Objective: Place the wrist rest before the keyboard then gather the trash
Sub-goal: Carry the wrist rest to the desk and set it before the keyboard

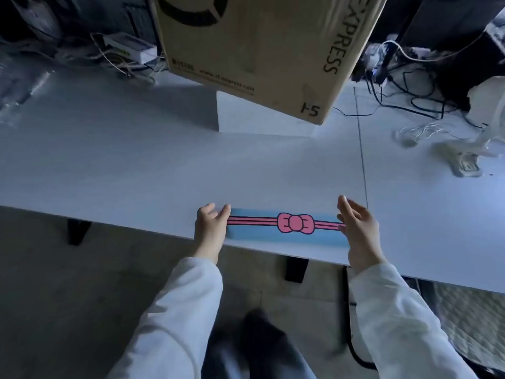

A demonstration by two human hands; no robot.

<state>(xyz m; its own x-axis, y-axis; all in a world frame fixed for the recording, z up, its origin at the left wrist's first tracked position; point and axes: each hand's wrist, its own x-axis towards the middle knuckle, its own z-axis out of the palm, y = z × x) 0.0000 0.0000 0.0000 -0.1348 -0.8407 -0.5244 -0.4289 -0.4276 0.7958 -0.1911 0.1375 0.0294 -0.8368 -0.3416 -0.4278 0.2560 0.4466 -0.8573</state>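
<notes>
Noted the long flat blue wrist rest [284, 228], printed with pink stripes and a pink bow at its middle, lying flat on the white table top [164, 165], right along the near edge and a little right of centre in my view. The left hand [209, 224] sat at its left end, fingers loosely spread and curled, fingertips touching or just over that end; I could not tell whether it gripped. The right hand [358, 228] stood at the right end, fingers extended and slightly parted, thumb side lying against the stripes; again more a steadying touch than a clear pinch, and I could not say for certain. Both arms wore pale long sleeves [185, 310]. I saw no keyboard from this view. Further back on the table stood a white rectangular block [259, 116], and over it leaned a large brown cardboard shipping box [259, 42] with black lettering. Far left lay crumpled clear plastic wrap [24, 86], and behind it a white adapter box among tangled pale cables [128, 47]. Far right were black cables [410, 86], a white power strip [464, 166] and more crumpled clear plastic [489, 132]. Below the table edge I saw grey floor [82, 310].
</notes>
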